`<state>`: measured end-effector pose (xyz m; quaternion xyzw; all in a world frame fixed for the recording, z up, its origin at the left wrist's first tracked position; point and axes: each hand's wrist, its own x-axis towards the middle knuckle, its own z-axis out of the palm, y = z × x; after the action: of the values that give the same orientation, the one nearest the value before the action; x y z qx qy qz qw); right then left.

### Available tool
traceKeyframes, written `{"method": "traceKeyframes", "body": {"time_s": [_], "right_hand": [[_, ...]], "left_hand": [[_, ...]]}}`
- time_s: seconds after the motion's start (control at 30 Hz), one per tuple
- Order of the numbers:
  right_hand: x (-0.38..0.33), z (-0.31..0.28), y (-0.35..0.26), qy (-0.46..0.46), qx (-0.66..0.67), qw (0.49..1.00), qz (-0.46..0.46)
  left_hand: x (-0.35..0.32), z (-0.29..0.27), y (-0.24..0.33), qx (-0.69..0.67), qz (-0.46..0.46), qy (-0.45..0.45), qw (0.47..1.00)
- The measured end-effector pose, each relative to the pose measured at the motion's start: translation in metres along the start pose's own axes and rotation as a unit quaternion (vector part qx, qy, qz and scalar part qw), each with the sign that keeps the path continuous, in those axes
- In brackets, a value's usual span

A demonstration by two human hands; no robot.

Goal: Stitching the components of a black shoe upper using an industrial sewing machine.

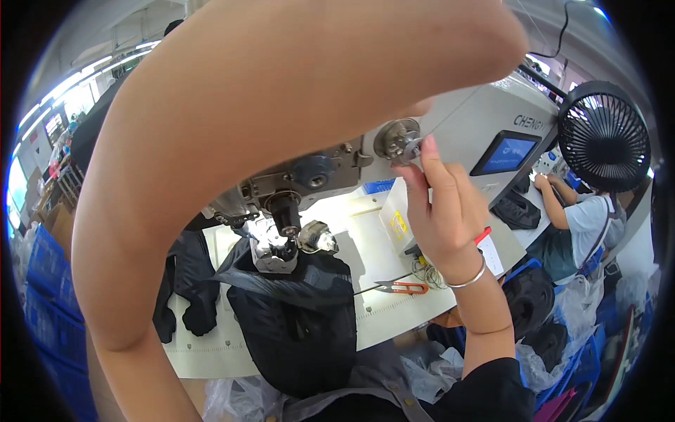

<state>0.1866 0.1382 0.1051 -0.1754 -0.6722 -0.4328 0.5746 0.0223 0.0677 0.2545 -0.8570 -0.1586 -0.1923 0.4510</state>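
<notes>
The step in hand is judged to be the handling of a small silvery part (pixel 414 149) at the round metal dial (pixel 395 141) on the white sewing machine (pixel 485 116), with a thin thread (pixel 455 110) led to the same spot. For the next move, a light, steady pinch is called for, with the thread kept in line (slack here could let it slip away).

The silvery part is found at the fingertips of the right grip (pixel 450 204), on the near right side of the dial. That grip is narrow, the thumb and forefinger being closed about the part; whether the thread is pinched as well is too fine to tell. The left forearm (pixel 232 105) is arched across the far side of the view, and by it the left grip (pixel 421 108) is mostly hidden. Only a fingertip is shown, just beyond the dial, so how wide it is held, or on what, cannot be made out.

Nearer and to the left, a black fabric piece (pixel 309 344) is spread by the needle area and draped over the near edge of the surface (pixel 397 316). Orange-handled snips (pixel 409 288) are laid to its right.
</notes>
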Motion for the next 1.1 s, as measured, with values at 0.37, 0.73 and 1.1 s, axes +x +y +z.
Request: {"method": "traceKeyframes", "body": {"time_s": [0.37, 0.73, 1.1], "right_hand": [[0.000, -0.005, -0.051, -0.134, 0.114, 0.978, 0.109], [-0.017, -0.042, -0.074, -0.296, 0.336, 0.874, 0.189], [-0.078, -0.093, -0.087, -0.344, 0.666, 0.566, 0.343]], "left_hand": [[-0.016, -0.007, 0.038, 0.044, -0.075, -0.011, 0.996], [0.016, 0.001, 0.030, 0.116, -0.353, 0.049, 0.927], [-0.159, 0.030, 0.207, -0.727, -0.538, -0.178, 0.387]]}}
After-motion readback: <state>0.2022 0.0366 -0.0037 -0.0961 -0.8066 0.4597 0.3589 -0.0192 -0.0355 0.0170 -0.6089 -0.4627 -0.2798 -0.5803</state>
